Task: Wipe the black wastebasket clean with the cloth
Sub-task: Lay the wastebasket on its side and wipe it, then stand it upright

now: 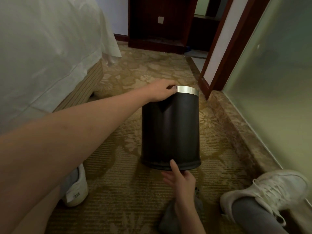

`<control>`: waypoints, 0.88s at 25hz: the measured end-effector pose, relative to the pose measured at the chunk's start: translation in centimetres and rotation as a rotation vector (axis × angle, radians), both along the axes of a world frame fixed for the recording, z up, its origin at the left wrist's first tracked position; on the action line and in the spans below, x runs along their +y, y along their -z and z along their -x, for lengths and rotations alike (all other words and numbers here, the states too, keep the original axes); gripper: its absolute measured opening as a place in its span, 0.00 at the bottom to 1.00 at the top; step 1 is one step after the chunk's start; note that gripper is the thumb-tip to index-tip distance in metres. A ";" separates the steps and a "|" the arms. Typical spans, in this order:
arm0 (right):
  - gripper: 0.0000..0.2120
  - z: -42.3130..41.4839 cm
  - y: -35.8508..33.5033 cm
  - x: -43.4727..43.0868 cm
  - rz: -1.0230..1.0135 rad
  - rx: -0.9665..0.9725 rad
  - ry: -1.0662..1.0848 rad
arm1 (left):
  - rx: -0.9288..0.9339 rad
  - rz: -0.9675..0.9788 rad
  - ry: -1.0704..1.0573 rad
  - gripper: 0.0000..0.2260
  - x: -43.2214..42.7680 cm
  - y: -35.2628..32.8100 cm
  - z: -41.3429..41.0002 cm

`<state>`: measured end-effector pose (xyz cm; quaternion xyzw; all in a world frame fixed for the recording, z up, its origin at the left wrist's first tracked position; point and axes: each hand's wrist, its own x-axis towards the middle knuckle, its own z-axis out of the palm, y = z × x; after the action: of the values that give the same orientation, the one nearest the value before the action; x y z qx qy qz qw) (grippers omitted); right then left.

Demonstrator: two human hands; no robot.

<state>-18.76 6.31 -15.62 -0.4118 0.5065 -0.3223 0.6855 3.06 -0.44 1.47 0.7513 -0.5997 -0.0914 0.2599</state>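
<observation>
1. The bin (pixel 170 129) is straight ahead of you on the carpet (pixel 118 183), tipped over or nearly so. Its long axis runs directly away from you, with the base (pixel 185 163) nearest and the steel rim (pixel 187 90) at the far end.
2. Your left hand (pixel 162 92) reaches to the far end. Its grip is curled over the rim's left edge, pinching it.
3. Your right hand (pixel 180 179) is at the near end, its grip spread and holding nothing. Only the forefinger (pixel 173 163) touches the edge of the base.
4. The cloth (pixel 168 222), which I judge to be the dark grey wad under your right wrist, lies just behind that hand and apart from the bin. The right hand is far nearer to it than the left.
5. The coming move turns on this: the cloth is behind and below the right grip, and the bin's wall is ahead of it. You would likely draw the right hand back, take up the cloth, then stroke along the bin's axis while the left hand steadies the rim.
6. The mouth faces away from you, so I cannot tell whether anything is inside.
7. The wiping looks not yet begun.
</observation>
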 end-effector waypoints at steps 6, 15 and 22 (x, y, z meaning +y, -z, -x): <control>0.15 3.8 -1.1 -4.8 -0.095 -0.105 0.064 | 0.035 -0.069 -0.077 0.15 -0.4 0.6 -1.2; 0.21 4.8 -0.5 -6.0 -0.118 -0.158 0.040 | 0.481 -0.125 -0.102 0.08 0.9 -0.7 -1.1; 0.34 1.9 3.3 -4.7 -0.388 -0.190 -0.073 | 0.180 -0.060 -0.072 0.07 2.9 -1.0 2.2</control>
<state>-20.68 1.58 -18.95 -0.2581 0.4767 -0.2312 0.8079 0.89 2.51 2.51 0.7687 -0.5433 -0.1670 0.2932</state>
